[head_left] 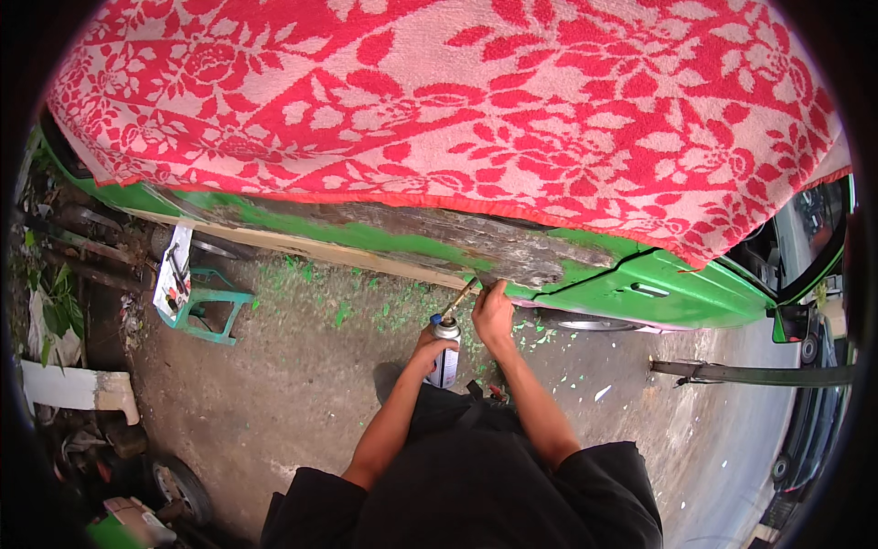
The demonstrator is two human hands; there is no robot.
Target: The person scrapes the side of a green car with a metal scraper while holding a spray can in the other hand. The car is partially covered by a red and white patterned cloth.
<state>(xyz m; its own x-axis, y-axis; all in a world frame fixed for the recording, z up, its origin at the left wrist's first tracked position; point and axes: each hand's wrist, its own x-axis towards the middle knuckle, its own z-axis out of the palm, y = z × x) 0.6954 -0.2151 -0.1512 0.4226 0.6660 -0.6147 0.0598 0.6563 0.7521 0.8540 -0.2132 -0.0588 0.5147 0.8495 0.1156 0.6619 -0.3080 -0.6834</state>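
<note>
My left hand (428, 353) is wrapped round a gas-can blowtorch (445, 364), held upright with its brass nozzle angled up toward the car. No flame can be made out. My right hand (495, 317) is just right of the nozzle, fingers curled against the lower edge of the green car body (704, 297). Whatever those fingers hold, if anything, is hidden. Above them runs a bare, grey-brown patch (517, 254) where the green paint is off. A red and pink floral blanket (412, 101) drapes over the car's upper part.
Green paint flakes (342, 313) litter the concrete floor. At left stands a green plastic stool (240, 298) beside a white sheet bearing tools (174, 265). A loose wheel (181, 489) lies lower left. A metal beam (759, 374) juts in at right, before a dark parked car (809, 430).
</note>
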